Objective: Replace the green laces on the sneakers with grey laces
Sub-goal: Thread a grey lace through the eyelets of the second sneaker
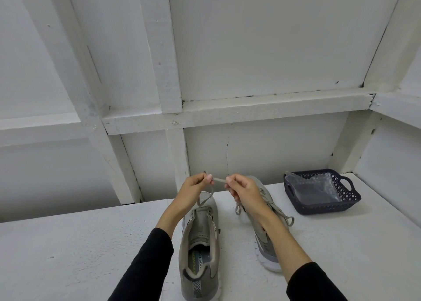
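Two grey sneakers sit on the white table (79, 250), heels toward the near edge. Left sneaker (200, 243) points away, tongue up. Right sneaker (267, 227) is already laced in grey, loops lying beside it on the table. Left hand (193, 185) and right hand (241, 190) are raised above the toes, each pinching one end of a short taut stretch of grey lace (219, 180) between fingertips; the rest of the lace drops from the left hand to the left sneaker's tongue. Far right on the table, well apart from the shoes, a dark blue basket (348, 197) holds a clear plastic bag (312, 188). Black sleeves cover both forearms.
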